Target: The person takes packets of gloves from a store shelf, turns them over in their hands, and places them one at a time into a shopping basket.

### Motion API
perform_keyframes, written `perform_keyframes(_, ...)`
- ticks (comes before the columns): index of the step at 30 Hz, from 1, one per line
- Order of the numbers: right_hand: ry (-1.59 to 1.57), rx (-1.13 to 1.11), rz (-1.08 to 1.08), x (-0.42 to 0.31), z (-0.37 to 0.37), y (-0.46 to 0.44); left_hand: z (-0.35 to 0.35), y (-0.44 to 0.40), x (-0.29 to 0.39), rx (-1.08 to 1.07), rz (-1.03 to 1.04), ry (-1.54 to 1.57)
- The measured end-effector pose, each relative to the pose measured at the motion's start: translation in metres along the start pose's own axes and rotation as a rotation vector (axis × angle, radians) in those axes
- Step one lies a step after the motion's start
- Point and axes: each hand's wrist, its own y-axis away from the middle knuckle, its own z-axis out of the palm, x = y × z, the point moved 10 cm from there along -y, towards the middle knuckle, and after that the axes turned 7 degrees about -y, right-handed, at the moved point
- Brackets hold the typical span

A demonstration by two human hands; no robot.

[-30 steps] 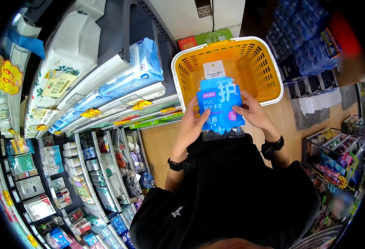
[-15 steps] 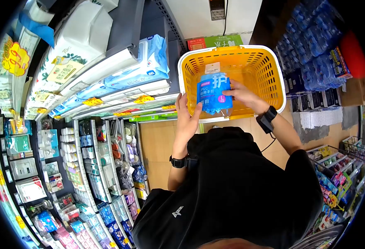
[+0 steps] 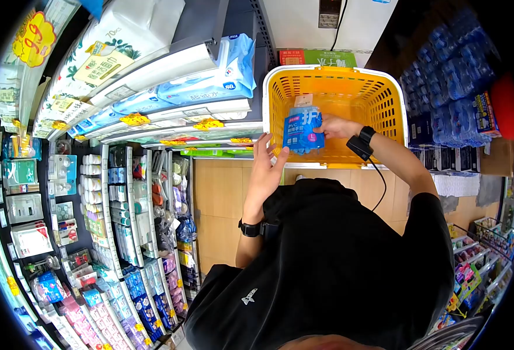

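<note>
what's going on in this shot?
A person in a shop aisle is handling a blue glove packet at a yellow basket. The right hand grips the packet by its right edge, within the basket's outline; whether it rests on the bottom is unclear. The left hand is open by the basket's near-left corner, not gripping anything. Packs of wipes sit on the shelf to the left.

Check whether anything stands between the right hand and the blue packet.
Nothing visible does: the right hand holds the blue packet by its right edge, inside the yellow basket. The left hand is by the basket's near left corner.
</note>
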Motion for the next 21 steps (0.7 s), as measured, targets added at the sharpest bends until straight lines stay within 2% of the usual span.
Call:
perform_keyframes(6, 0.149, 0.059, -0.086, 0.009, -0.013, -0.024, 0.0, 0.01, -0.003, -0.023, -0.034, -0.014)
perform_keyframes(13, 0.284, 0.133, -0.033, -0.004, 0.008, -0.007, -0.003, 0.016, -0.005, -0.013, -0.043, -0.023)
perform_keyframes(15, 0.706, 0.297, 0.082, -0.001, -0.021, -0.014, -0.004, 0.017, -0.004, -0.015, -0.036, -0.014)
perform_keyframes(16, 0.707, 0.293, 0.084, 0.0, -0.024, -0.021, -0.004, 0.018, -0.004, -0.012, -0.04, -0.014)
perform_keyframes(18, 1.412, 0.64, -0.23, -0.053, -0.024, -0.016, -0.004, 0.018, -0.003, -0.017, -0.04, -0.013)
perform_keyframes(19, 1.413, 0.639, -0.23, -0.054, -0.026, -0.019, -0.003, 0.019, -0.002, -0.016, -0.041, -0.013)
perform_keyframes(21, 1.167, -0.061, -0.353, -0.034, 0.029, -0.032, -0.002, 0.018, 0.0, -0.022, -0.047, -0.051)
